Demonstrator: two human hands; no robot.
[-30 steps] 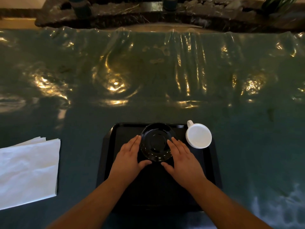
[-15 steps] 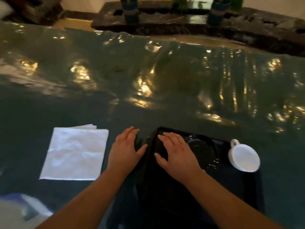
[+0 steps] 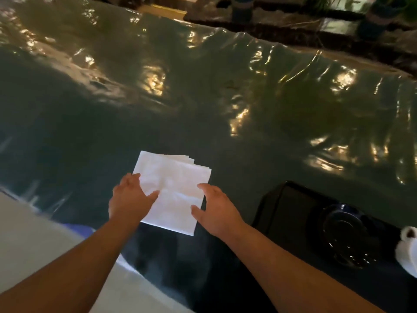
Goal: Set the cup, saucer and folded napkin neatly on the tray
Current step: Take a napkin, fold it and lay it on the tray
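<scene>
A white folded napkin point(image 3: 173, 188) lies flat on the dark green table cover, left of the tray. My left hand point(image 3: 129, 198) rests at the napkin's left edge, fingers spread, thumb over the paper. My right hand point(image 3: 215, 210) hovers at its right edge, fingers apart, holding nothing. A black tray point(image 3: 291, 206) sits at the lower right. On it lies a dark glossy saucer point(image 3: 345, 236). The white cup point(image 3: 408, 249) stands at the tray's right side, cut off by the frame edge.
The shiny green plastic cover point(image 3: 203, 98) wrinkles across the far table. A dark ledge with plant pots point(image 3: 241, 7) runs behind it. The table's near edge and pale floor point(image 3: 33, 240) show at the lower left.
The view swung left. Both hands left the saucer on the tray and moved left to the napkin, one at each side of it.
</scene>
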